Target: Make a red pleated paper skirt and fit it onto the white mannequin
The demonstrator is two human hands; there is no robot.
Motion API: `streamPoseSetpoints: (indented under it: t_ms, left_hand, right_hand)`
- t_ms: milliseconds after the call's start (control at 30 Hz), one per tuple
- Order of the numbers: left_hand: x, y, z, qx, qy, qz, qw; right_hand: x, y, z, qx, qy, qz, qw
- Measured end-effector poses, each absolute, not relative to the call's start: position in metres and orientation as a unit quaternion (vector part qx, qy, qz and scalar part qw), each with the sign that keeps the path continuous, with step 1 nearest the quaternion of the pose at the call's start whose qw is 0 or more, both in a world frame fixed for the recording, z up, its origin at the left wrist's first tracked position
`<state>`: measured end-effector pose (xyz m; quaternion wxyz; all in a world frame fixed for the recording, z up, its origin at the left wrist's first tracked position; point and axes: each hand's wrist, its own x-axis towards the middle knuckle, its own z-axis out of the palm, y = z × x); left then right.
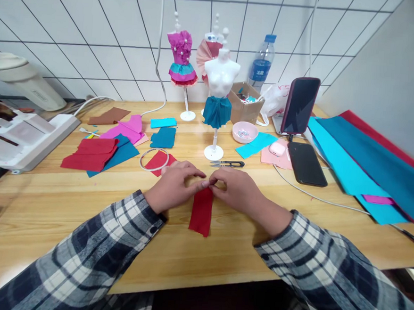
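Note:
A narrow strip of red crepe paper [201, 213] hangs down toward me over the wooden table, its upper end pinched between both hands. My left hand [176, 183] grips that end from the left with thumb and fingers. From the right, my right hand [235, 187] pinches the same end, and the fingertips of both hands meet. Just beyond them lie black thread snips [232, 164]. A small white mannequin [222, 76] in a teal paper skirt [217, 112] stands behind the snips. Left of it, a pale ring [142, 160] rests on a red paper piece [160, 162].
Folded red paper [88, 154] and other coloured pieces lie at left, near a white power strip [41, 138]. A dressed mannequin [181, 61], a cardboard box [245, 108] and a pink bowl [245, 132] stand behind. Phones [309, 164] and long teal paper [376, 162] are at right.

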<state>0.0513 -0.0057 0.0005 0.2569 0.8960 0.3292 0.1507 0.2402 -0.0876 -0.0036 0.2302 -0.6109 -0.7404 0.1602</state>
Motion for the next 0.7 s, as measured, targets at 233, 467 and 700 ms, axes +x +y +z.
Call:
streamPoseSetpoints:
  t_ms: [233, 467, 700]
  left_hand:
    - [0.0520, -0.0056, -0.0037, 0.894, 0.310, 0.168, 0.276]
    - [0.0515, -0.0080, 0.0010, 0.919, 0.296, 0.194, 0.174]
    - [0.0512, -0.0120, 0.0045, 0.928, 0.285, 0.199, 0.133]
  right_hand:
    - [0.2406, -0.0882, -0.0010, -0.632, -0.712, 0.180, 0.247]
    - [0.2459, -0.0855, -0.0047, -0.618, -0.712, 0.183, 0.278]
    - [0.2478, -0.0835, -0.0035, -0.621, -0.707, 0.203, 0.273]
